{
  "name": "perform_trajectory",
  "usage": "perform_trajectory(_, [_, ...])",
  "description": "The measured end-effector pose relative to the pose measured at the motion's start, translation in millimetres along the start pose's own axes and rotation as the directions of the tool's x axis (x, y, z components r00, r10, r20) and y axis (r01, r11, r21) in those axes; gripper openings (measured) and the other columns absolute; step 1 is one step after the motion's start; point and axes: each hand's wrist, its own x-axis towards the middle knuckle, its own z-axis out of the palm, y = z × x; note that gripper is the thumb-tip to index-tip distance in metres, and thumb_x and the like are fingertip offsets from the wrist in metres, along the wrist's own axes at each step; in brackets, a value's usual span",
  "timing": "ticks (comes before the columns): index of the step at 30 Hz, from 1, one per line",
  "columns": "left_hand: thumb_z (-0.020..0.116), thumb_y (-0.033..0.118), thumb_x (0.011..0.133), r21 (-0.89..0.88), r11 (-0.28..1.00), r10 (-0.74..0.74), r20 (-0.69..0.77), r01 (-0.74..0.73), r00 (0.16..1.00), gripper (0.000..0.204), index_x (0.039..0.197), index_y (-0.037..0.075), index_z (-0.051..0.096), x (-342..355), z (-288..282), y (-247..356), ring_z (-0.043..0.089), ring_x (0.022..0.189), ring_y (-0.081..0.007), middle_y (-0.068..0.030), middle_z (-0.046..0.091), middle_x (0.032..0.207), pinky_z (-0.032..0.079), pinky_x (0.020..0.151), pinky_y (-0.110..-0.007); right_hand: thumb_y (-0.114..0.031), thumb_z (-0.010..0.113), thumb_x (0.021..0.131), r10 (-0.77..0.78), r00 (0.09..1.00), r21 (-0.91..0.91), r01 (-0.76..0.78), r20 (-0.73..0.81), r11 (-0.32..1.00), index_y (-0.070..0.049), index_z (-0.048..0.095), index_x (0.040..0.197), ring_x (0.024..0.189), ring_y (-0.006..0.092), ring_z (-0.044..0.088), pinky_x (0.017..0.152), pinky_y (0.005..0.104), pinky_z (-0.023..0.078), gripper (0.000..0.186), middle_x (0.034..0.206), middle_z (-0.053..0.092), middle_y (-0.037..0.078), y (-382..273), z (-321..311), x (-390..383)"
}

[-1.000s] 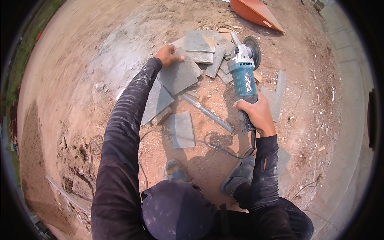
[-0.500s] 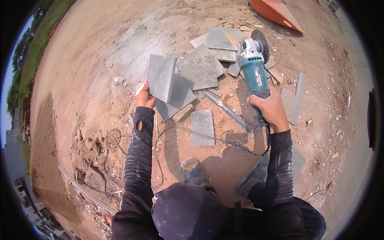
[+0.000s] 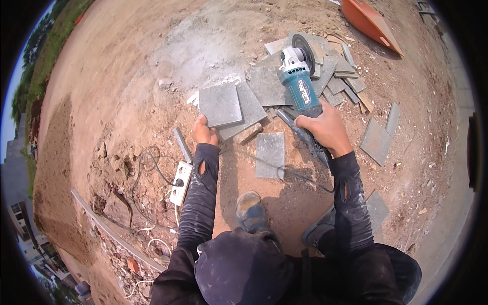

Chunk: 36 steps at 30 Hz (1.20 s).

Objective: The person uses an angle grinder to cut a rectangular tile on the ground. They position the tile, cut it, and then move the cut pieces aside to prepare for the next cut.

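Observation:
My left hand (image 3: pixel 204 133) is closed on the lower left corner of a square grey tile (image 3: pixel 220 104). That tile looks flat, over a bigger grey tile (image 3: pixel 249 104) whose right part shows beyond it. My right hand (image 3: pixel 328 129) is wrapped round the handle of a teal angle grinder (image 3: pixel 301 90). Its silver head and dark disc (image 3: pixel 304 53) point away from me, above the heap of tile pieces and to the right of the held tile. I cannot tell whether the disc turns.
Cut tile pieces (image 3: pixel 333 71) lie heaped behind the grinder. A separate tile (image 3: pixel 270 152) lies before my feet, with a cable across it. On the left is a white power strip (image 3: pixel 181 183) with a plugged-in cord. An orange curved object (image 3: pixel 370 23) stands at the far right.
The tile in my left hand has gone from tilted up to about level. My right hand has brought the grinder leftward, nearer to the tile. The view has shifted, showing the power strip.

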Motion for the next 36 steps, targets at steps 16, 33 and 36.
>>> perform_trajectory(16, [0.084, 0.044, 0.07, 0.774, 0.105, 0.373, 0.552, -0.625, 0.746, 0.095, 0.133, -0.016, 0.044, -46.9, -32.3, -6.0, 0.056, 0.111, -0.0408, -0.0298, 0.059, 0.113, 0.043, 0.098, -0.041, -0.041, 0.075, 0.06, -0.018, 0.989, -0.174, 0.044, 0.147, 0.984, 0.008, 0.062, 0.101, 0.088, 0.0406, 0.066, 0.077, 0.0421, 0.053, 0.065, 0.092, 0.067, 0.027, 14.1, 86.8, 16.6])
perform_trajectory(33, [0.065, 0.013, 0.093, 0.638, 0.768, -0.198, 0.323, -0.058, 0.925, 0.024, 0.114, 0.0, 0.061, -3.0, -52.6, 15.8, 0.061, 0.087, -0.0101, -0.001, 0.064, 0.098, 0.052, 0.079, -0.031, -0.039, 0.081, 0.062, 0.119, 0.965, -0.14, -0.087, 0.234, 0.986, 0.006, 0.059, 0.109, 0.099, 0.0395, 0.067, 0.088, 0.0451, 0.053, 0.068, 0.103, 0.068, 0.024, -15.7, 158.5, 29.4])
perform_trajectory(36, [0.06, 0.012, 0.096, 0.501, 0.865, -0.219, 0.361, 0.01, 0.906, 0.021, 0.116, 0.01, 0.057, -19.5, -63.8, 14.5, 0.057, 0.081, -0.0047, 0.0054, 0.062, 0.09, 0.046, 0.086, -0.034, -0.04, 0.073, 0.064, 0.124, 0.955, -0.143, -0.088, 0.268, 0.986, 0.006, 0.06, 0.104, 0.094, 0.0408, 0.065, 0.083, 0.0448, 0.053, 0.062, 0.099, 0.067, 0.025, -13.9, 152.5, 24.6])
